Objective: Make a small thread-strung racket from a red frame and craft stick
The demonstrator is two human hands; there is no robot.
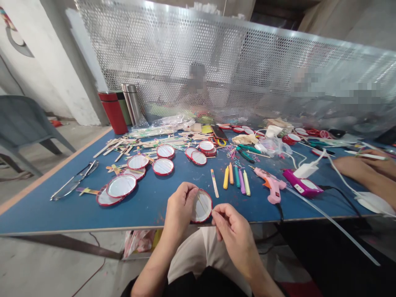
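A round white disc with a red rim (203, 208) lies at the table's front edge, with a thin strip across its face. My left hand (182, 204) grips its left side, fingers closed. At the disc's right rim, my right hand (227, 222) has thumb and forefinger pinched together; whatever is between them is too small to name. Just beyond the disc lies a craft stick with a coloured end (214, 182). To its right stand out several crayon-like sticks, among them a yellow one (226, 177).
A pink glue gun (270, 183) and a purple power block (301, 184) lie to the right, near another person's hand (355, 167). More red-rimmed discs (121, 186) and glasses (75, 180) are at left. Bottles (113, 113) stand behind, before a perforated metal screen (173, 53).
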